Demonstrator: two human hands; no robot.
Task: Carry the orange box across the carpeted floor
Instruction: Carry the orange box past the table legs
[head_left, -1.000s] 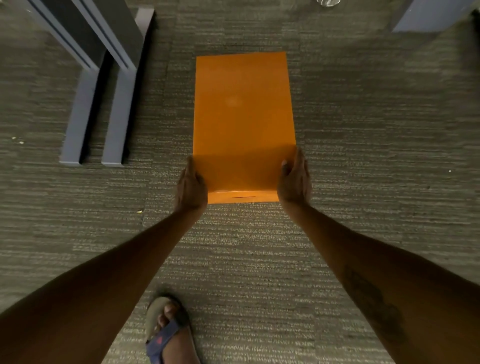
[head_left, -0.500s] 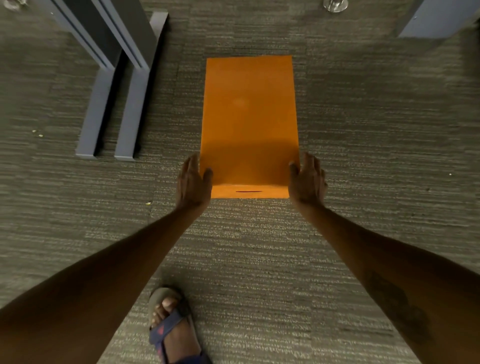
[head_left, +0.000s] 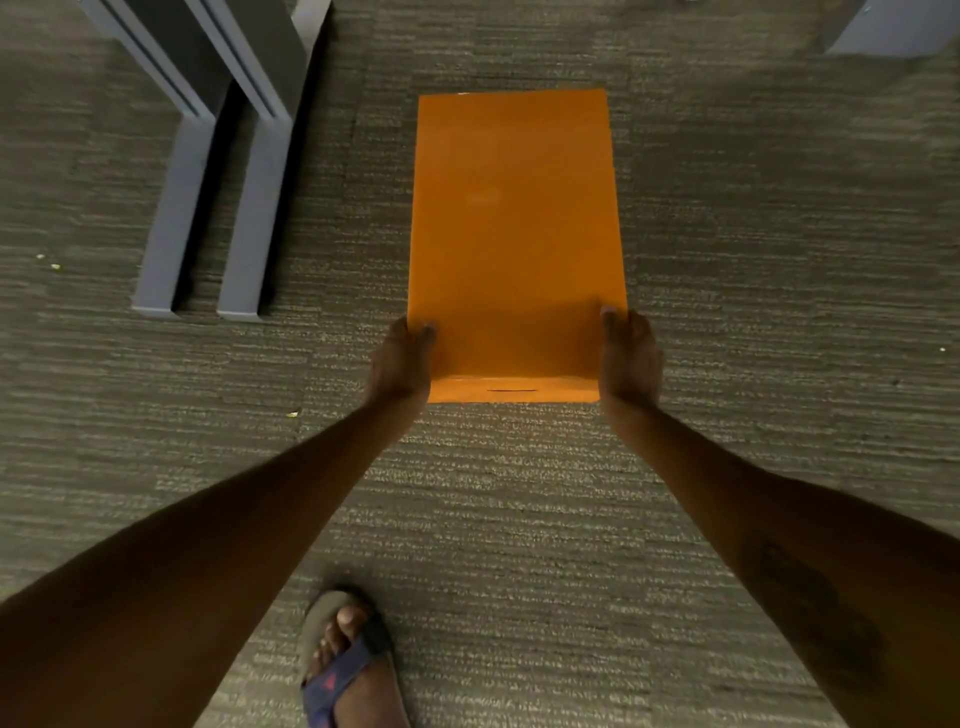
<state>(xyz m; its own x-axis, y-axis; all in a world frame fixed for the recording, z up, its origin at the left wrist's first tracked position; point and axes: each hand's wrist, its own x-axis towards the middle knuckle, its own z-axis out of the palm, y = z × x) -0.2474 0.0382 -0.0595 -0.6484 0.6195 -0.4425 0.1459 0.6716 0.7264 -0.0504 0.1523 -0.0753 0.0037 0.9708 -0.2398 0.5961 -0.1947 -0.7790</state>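
Two hands, left hand (head_left: 400, 358) and right hand (head_left: 629, 358), clamp the near side edges of the orange box (head_left: 514, 234), held flat over the carpet (head_left: 519, 519) for balanced carrying. Half a second ago the fingers were spread and looser; now they are closed on it.

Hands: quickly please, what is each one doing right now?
Left hand: closed on the left edge of the flat orange cardboard box.
Right hand: closed on its right edge.
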